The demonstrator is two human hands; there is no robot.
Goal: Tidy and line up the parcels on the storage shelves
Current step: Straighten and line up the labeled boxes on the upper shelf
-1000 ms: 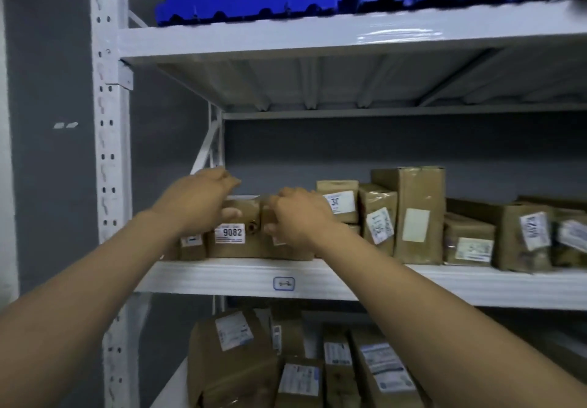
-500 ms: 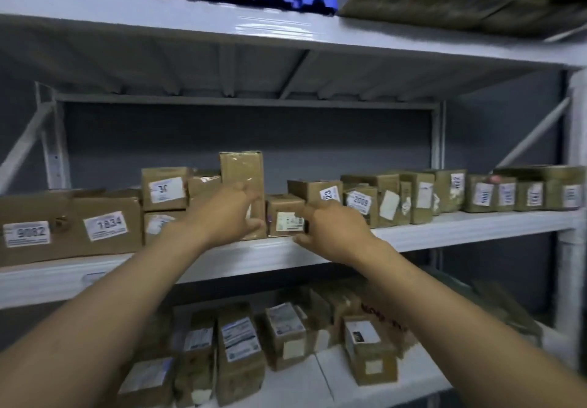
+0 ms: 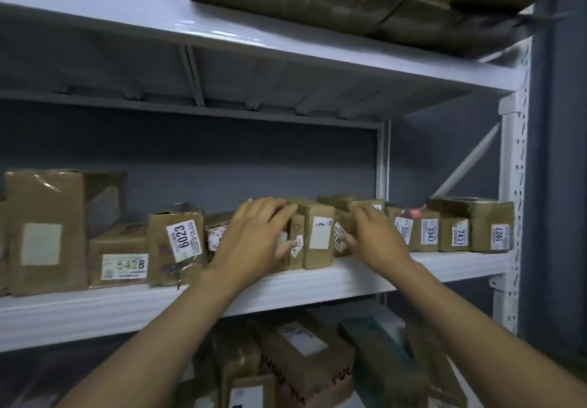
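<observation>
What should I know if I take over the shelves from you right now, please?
Left hand: open, draped over a small parcel, thumb at its front.
Right hand: open, fingers at the next parcels, right of the upright parcel.
Done: 3347, 7431 and 1927 stand in a row at the middle shelf's right end, labels out.
Left: the cluster between the hands sits uneven; the lower parcels lie jumbled.
</observation>
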